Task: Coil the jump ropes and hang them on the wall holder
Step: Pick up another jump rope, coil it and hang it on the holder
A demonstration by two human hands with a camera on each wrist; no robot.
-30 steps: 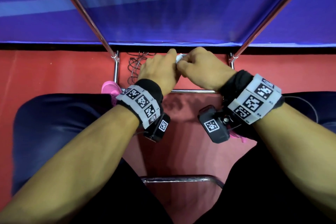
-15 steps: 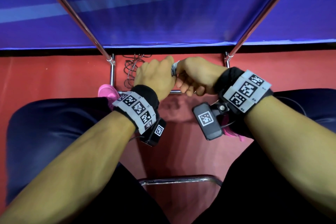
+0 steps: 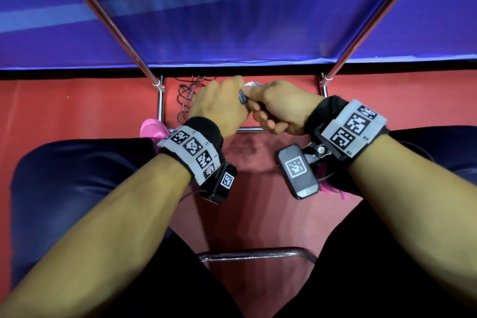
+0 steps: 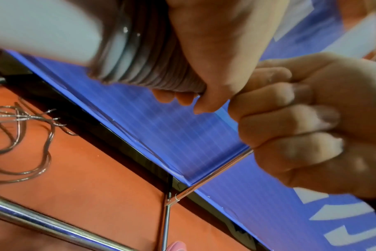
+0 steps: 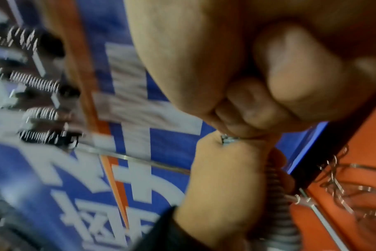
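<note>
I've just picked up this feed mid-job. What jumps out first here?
Two hands meeting in the middle of the head view: the left hand grips a ribbed grey jump rope handle, and the right hand is curled on its end. Just left of them, thin silvery rope lies in a loose tangle on the red floor, below a big blue banner.

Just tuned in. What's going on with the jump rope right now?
A seated person holds both hands together above the red floor. The left hand grips a ribbed grey jump-rope handle. The right hand, fingers curled, seems to pinch the handle's tip. A thin silvery rope lies in loose, tangled loops on the floor beside a chrome tube frame, below a blue banner. The rope is not coiled yet.
</note>
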